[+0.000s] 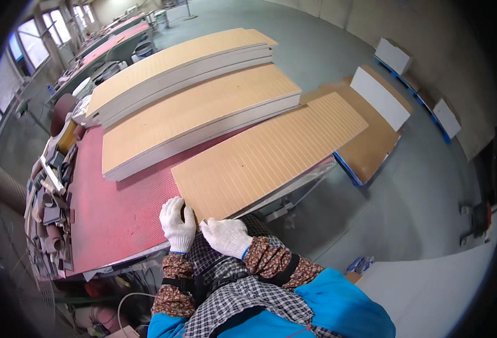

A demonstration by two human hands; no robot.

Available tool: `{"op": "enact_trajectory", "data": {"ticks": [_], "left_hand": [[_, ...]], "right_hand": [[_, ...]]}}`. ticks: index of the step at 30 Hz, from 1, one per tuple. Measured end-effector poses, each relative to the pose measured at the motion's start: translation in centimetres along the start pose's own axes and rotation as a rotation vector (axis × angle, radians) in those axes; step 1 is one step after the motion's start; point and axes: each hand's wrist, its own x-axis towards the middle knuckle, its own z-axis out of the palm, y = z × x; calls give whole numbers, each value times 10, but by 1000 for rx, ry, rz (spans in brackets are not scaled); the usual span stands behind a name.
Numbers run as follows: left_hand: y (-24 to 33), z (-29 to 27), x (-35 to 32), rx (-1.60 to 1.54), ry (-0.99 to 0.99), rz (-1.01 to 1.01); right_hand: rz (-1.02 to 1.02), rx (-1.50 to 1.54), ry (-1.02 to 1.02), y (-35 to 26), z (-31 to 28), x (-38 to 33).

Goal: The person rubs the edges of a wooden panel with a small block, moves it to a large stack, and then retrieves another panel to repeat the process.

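A long tan panel with fine grooves across it lies slanted on the red table, its near-left corner by my hands. My left hand, in a white knit glove, rests against the panel's left end. Its thumb stands apart from the fingers and touches the panel's edge. My right hand, gloved the same way, is closed at the near corner of that panel. A small brownish bit shows at its fingertips, but I cannot make out what it is.
Behind the panel stand two stacks of similar boards, a nearer stack and a farther stack. Sanding blocks and scraps crowd the left side of the red table. At the right, a brown sheet lies on a blue pallet.
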Motion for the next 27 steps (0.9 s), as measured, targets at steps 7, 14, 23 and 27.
{"op": "enact_trajectory", "data": {"ticks": [7,14,23,27], "left_hand": [[0,-5,0,-11,-18,-32],[2,-5,2,-41,-18,-37],[6,-7,3,-15,10,-12],[6,-8,3,-13,13,-5]], "right_hand": [[-53,-4,96,6,16,3],[-79,-27,88,12,17,2],[-100,-48,141,15,23,0],[-118,-40,154,17,24,-1]]}}
